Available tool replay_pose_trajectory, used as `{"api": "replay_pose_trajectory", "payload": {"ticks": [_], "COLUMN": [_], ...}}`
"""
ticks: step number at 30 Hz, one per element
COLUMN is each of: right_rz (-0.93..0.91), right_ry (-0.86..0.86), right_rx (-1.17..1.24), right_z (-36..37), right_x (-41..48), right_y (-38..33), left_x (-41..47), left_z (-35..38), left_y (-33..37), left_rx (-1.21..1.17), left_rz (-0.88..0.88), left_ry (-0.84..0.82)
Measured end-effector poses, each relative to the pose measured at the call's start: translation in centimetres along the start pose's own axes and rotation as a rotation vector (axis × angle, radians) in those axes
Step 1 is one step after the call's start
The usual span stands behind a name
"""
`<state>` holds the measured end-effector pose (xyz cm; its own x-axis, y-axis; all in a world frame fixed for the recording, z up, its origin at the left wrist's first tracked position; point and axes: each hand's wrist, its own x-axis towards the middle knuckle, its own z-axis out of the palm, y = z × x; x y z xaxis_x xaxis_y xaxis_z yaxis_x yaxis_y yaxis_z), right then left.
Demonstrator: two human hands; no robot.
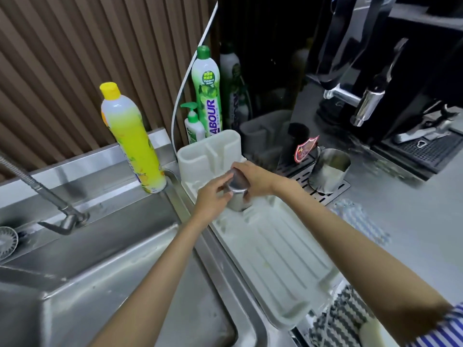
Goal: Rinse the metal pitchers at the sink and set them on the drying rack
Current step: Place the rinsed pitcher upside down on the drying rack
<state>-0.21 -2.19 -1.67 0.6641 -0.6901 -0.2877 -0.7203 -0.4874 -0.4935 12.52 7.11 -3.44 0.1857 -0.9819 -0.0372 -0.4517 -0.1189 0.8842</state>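
A small metal pitcher [238,194] stands upside down on the far end of the white drying rack [280,261]. My left hand [213,199] grips its left side and my right hand [253,177] wraps its top and right side. A larger metal pitcher [328,171] stands upright on the drain grate [335,190] to the right of the rack, beside the coffee machine. The stainless sink [105,266] lies to the left of the rack, with its faucet [57,211] at the far left.
A yellow dish-soap bottle [132,141] stands on the sink rim. A green bottle [206,91] and a small pump bottle [194,126] stand behind the rack's white cutlery holder [208,154]. A black coffee machine [375,71] fills the right back. A striped cloth [343,319] lies near the front.
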Motion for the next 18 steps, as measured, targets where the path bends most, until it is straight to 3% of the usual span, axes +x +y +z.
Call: {"api": "replay_pose_trajectory", "payload": {"ticks": [5, 8, 13, 18], "right_rz": [0.079, 0.132, 0.069, 0.155], "right_ry": [0.022, -0.003, 0.01, -0.125], "right_rx": [0.13, 0.208, 0.381, 0.464], "right_z": [1.3, 0.7, -3.8, -8.5], "right_x": [-0.4, -1.1, -5.9, -12.0], "right_y": [0.9, 0.9, 0.7, 4.4], "left_x": [0.2, 0.6, 0.6, 1.5], "left_z": [0.2, 0.8, 3.8, 8.2], "left_y": [0.3, 1.4, 6.1, 11.4], "left_rx": [0.172, 0.355, 0.182, 0.053], "left_rz": [0.032, 0.055, 0.206, 0.407], "left_ry": [-0.023, 0.056, 0.187, -0.015]}}
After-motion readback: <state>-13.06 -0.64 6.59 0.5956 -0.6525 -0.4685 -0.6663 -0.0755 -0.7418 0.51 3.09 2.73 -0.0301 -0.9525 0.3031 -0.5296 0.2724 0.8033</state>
